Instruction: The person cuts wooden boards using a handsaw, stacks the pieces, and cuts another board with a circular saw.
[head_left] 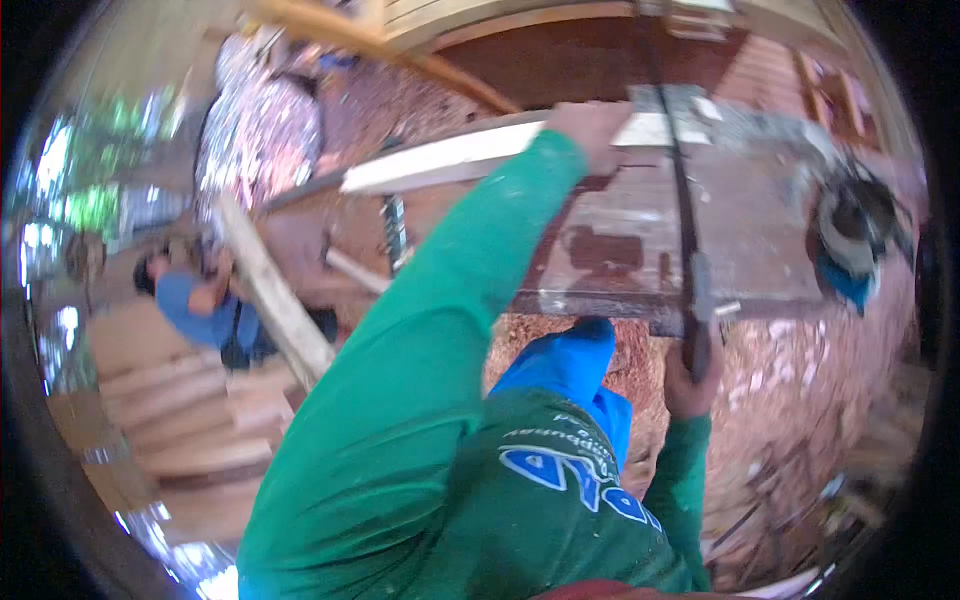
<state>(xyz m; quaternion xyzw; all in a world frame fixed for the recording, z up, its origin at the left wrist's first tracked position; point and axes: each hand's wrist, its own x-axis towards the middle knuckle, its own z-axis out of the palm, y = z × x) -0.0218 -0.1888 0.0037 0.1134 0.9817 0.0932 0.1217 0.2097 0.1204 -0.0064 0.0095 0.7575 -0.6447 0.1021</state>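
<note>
My left hand (pixel 592 130) reaches out across the table and is closed over the end of a pale wooden strip (pixel 430 166). The strip lies along the table's far side and stretches away to the left. My right hand (pixel 693 378), near the table's front edge, is wrapped round the handle of a long, thin, dark handsaw (pixel 684 215). Its blade is seen almost edge-on and crosses over the strip just right of my left hand. Motion blur hides the teeth and the exact contact with the wood.
A round power tool (pixel 855 225) with a blue-green part sits at the right end of the dark table (pixel 760 215). At left a person in a blue shirt (pixel 200 305) is beside a long plank (pixel 275 290). Wood shavings (pixel 790 400) cover the ground.
</note>
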